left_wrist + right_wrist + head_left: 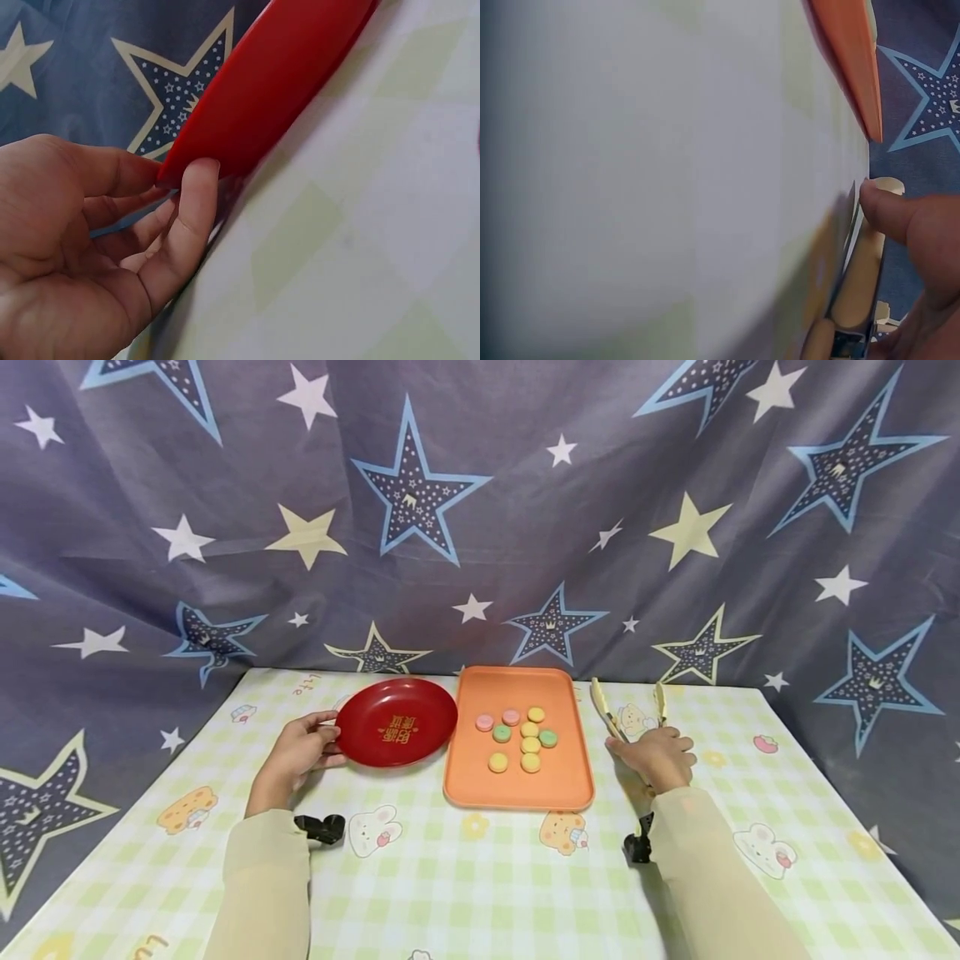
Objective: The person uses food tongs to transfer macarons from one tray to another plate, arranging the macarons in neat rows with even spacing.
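Head cam: I've got the left grip [300, 750] pinching a red plate [396, 714], right grip [657, 758] holding spread tongs [661, 702], orange tray [517, 796] of macarons [530, 745] between them.

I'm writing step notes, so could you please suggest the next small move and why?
Probably move the tongs over the orange tray: the right hand grips them spread open, coloured round pieces lie on the tray, and the left hand holds the red plate beside it.

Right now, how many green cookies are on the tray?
2. One green cookie lies left of the line of yellow cookies, the other right of it, both on the orange tray.
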`<state>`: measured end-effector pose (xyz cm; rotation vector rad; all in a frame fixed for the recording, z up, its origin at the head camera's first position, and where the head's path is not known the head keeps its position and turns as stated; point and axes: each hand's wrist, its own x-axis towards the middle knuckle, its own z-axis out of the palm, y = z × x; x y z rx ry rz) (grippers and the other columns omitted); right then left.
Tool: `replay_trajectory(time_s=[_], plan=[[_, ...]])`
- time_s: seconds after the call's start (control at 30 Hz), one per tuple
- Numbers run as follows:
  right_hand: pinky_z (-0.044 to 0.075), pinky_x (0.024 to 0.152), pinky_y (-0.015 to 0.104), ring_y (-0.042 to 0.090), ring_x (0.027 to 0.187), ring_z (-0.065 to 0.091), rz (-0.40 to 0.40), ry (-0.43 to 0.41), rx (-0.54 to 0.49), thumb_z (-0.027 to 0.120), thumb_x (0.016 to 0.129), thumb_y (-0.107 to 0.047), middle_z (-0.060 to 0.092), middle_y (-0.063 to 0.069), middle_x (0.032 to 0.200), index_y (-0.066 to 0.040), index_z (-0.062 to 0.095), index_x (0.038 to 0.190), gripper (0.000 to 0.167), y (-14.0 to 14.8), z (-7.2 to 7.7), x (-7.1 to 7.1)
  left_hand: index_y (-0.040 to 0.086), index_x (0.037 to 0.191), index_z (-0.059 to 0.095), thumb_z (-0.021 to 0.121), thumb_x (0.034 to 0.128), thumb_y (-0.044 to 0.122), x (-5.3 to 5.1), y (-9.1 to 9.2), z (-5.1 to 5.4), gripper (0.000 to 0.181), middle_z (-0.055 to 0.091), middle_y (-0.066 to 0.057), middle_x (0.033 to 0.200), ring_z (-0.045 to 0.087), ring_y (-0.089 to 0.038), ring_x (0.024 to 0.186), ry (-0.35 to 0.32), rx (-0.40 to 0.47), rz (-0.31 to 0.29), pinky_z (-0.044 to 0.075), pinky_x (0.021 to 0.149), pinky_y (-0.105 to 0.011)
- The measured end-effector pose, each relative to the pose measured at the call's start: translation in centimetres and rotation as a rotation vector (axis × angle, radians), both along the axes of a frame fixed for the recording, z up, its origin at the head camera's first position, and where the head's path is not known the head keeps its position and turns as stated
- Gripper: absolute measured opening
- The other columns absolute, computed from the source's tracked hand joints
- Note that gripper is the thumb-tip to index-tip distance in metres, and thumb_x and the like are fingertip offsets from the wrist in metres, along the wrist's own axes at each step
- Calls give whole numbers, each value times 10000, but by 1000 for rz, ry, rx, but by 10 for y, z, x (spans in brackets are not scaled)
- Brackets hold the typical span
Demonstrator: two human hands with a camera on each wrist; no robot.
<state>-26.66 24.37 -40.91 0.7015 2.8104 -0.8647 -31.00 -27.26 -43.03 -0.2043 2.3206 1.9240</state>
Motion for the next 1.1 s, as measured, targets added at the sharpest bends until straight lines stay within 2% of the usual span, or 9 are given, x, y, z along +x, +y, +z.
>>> replay_trajectory(time_s=[0.23,0.47,0.6,0.73,0.9,1.1], plan=[[487,862,633,610,1182,330,-26,-4,6,615,926,-619,261,482,1278,265,218,1385,1073,-6,0,-3,12,1568,344,508,1068,71,0,-7,-5,529,550,-146,1218,675,-136,811,-11,60,1,639,809,-357],[442,961,678,608,1240,305,-69,-17,23,622,908,-650,237,479,1335,240,174,1430,1125,-10,-1,-7,36,1571,354,535,1066,91,-1,-7,-6,540,534,-165,1280,672,-158,841,-24,55,13,637,820,-365],[410,991,694,603,1251,297,-93,-12,22,617,911,-648,240,476,1331,235,203,1408,1095,-10,-2,-8,41,1571,354,530,1068,97,-1,-6,-5,536,523,-179,1304,671,-172,855,-30,47,12,636,828,-369],[385,1009,693,607,1251,280,-97,10,14,599,931,-621,230,487,1317,243,236,1365,1033,-7,-4,-9,34,1575,342,517,1071,88,-2,-4,-4,536,508,-201,1315,676,-177,855,-29,37,7,637,823,-373],[319,1030,713,635,1266,215,-81,45,-16,598,943,-572,176,510,1336,265,206,1382,1023,-1,-3,-8,34,1583,328,507,1073,81,-2,-3,-2,542,501,-219,1334,684,-180,850,-38,21,-1,640,816,-374],[320,990,688,594,1195,260,-31,145,58,629,941,-534,241,477,1308,267,254,1380,988,9,5,-6,48,1584,335,500,1075,82,0,-2,1,536,491,-228,1379,680,-180,854,-52,15,12,639,821,-370]])
